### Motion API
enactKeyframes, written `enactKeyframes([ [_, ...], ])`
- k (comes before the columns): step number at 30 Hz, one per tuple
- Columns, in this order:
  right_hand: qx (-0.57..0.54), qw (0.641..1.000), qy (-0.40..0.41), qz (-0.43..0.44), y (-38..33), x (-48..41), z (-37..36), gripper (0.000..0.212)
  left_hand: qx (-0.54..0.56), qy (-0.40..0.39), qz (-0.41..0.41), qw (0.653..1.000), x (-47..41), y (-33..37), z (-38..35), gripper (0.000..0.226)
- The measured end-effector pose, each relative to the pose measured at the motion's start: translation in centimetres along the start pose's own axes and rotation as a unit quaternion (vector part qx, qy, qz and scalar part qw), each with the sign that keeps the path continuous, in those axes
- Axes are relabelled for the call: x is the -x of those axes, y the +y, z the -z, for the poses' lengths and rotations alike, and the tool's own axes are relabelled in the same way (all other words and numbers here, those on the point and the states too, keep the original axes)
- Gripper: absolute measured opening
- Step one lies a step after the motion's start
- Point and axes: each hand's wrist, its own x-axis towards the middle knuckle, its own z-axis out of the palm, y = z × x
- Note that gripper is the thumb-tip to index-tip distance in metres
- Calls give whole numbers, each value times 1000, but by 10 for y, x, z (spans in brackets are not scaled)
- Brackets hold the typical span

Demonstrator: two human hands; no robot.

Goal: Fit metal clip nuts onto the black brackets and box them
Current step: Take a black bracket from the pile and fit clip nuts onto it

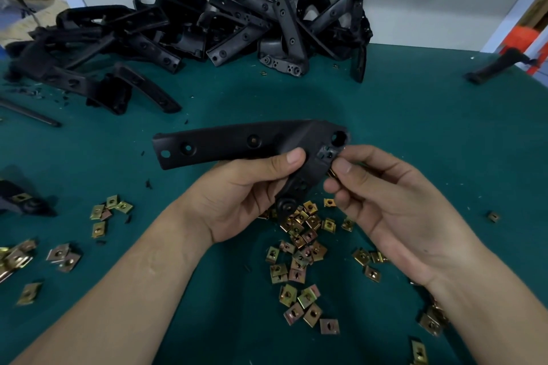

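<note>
Bracket (237, 142) at mid-frame, my left grip (237, 198) clamped round it — my right grip (394, 204) pinches a clip nut (332, 172) at its edge; pushed crooked, it could jam or drop.

The clip nut (331, 172) pinched in the right hand (394, 204) is almost wholly hidden behind the fingertips and the black bracket (237, 139). Only a brass sliver shows, so whether it sits on the bracket's edge cannot be told. The left hand (237, 198) covers the bracket's lower middle. Both forearms (118, 290) run off the bottom edge. The left edge cuts off a second bracket (20, 201), a dark rod (29, 114) and a heap of clip nuts (14, 259). An orange object (523, 38) at the right edge is blurred and cropped. The pile of brackets (207, 27) overlaps too much to count.
</note>
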Motion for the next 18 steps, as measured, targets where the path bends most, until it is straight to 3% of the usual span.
enactKeyframes([
  [18,-18,1000,8,20,2,-2,1,17,32,2,-11,999,0,1,-2,45],
])
